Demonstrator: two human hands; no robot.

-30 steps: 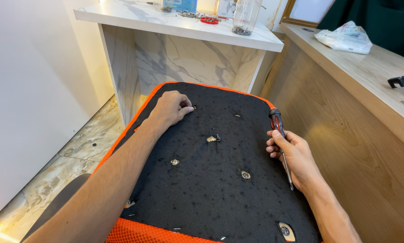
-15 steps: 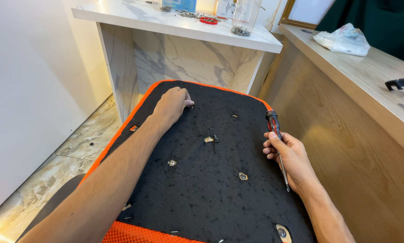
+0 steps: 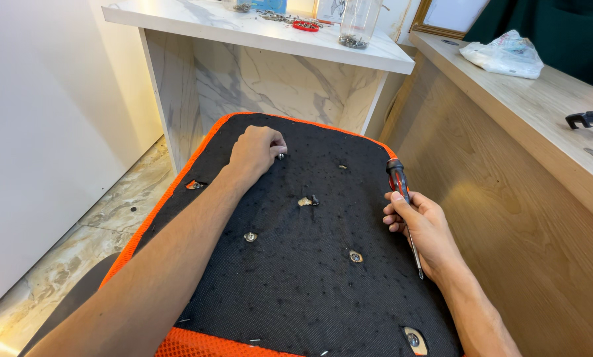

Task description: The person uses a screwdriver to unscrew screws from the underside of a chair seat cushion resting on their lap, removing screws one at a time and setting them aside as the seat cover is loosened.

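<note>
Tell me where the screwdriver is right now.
The screwdriver is in the right hand, at the right edge of the black seat pad, beside the wooden counter.

Left hand (image 3: 255, 151), upper centre: fingertips curl over a small screw (image 3: 281, 157), mostly hidden. Right hand (image 3: 423, 228) covers the screwdriver (image 3: 398, 180) mid-shaft. Seat underside (image 3: 296, 277) cut by the bottom edge. Clear jar (image 3: 357, 23) at the top edge: contents too small to tell.

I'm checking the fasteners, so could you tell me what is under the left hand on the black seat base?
The left hand pinches a small metal screw at the seat base; only its tip shows, and the fingers cover whatever hole lies beneath.
</note>
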